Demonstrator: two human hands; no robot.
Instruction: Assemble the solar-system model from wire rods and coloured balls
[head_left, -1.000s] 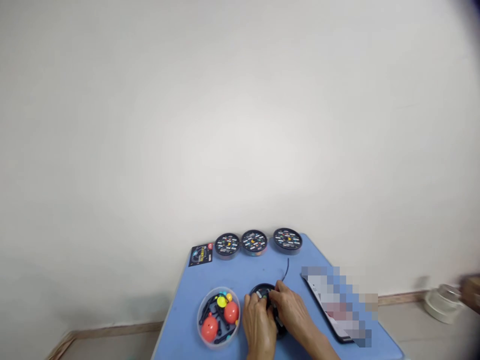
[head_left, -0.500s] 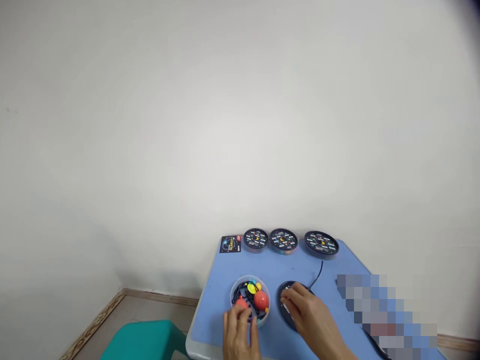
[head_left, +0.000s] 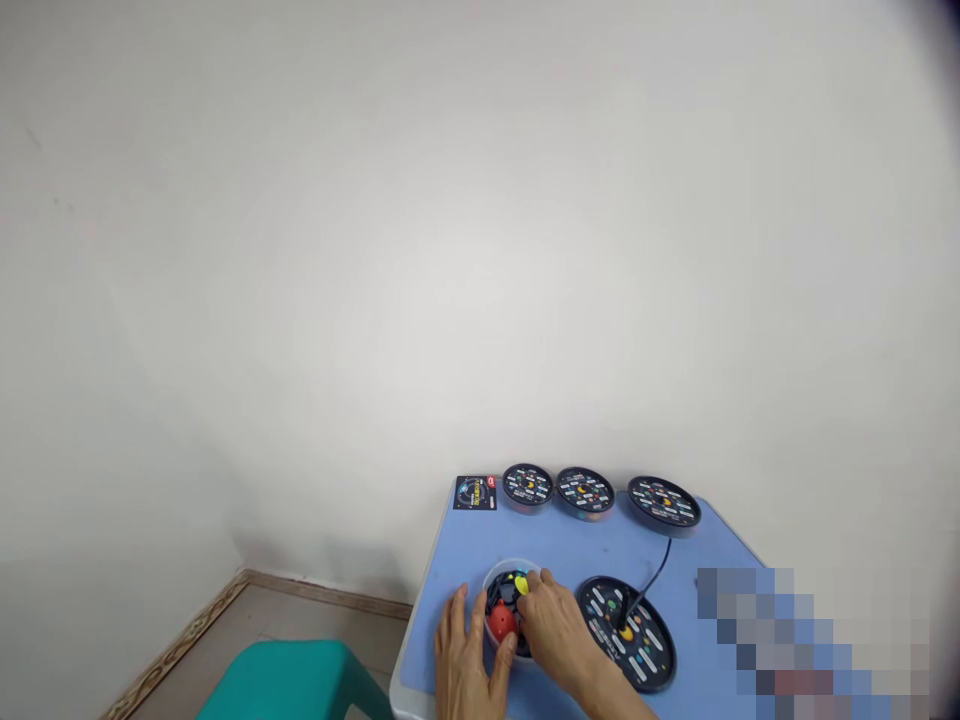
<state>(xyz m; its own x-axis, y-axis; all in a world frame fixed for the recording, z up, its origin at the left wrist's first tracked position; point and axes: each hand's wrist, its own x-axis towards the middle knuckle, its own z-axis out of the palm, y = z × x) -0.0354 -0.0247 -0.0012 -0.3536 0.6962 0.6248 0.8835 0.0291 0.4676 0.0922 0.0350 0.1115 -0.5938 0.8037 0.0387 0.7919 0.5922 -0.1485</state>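
Observation:
A clear round tub (head_left: 493, 571) stands at the front left of the blue table. Inside it lie a red ball (head_left: 502, 621) with small holes, a yellow piece (head_left: 521, 584) and a tangle of black parts. My left hand (head_left: 469, 655) rests against the tub's left and near side, fingers spread. My right hand (head_left: 559, 625) reaches into the tub's right side with curled fingers; whatever they pinch is hidden. Just right of that hand, a black printed disc (head_left: 646, 664) lies flat, and a bent black rod (head_left: 658, 573) rises from its middle.
Along the back edge are a dark printed card (head_left: 475, 493) and lidded tubs: a left one (head_left: 528, 486), a middle one (head_left: 586, 491) and a right one (head_left: 664, 503). A teal stool (head_left: 289, 680) stands left of the table (head_left: 450, 560). A blurred patch covers the right side.
My right hand has moved left from above the black disc into the tub, uncovering the disc. My left hand has spread along the tub's side. The view has shifted slightly.

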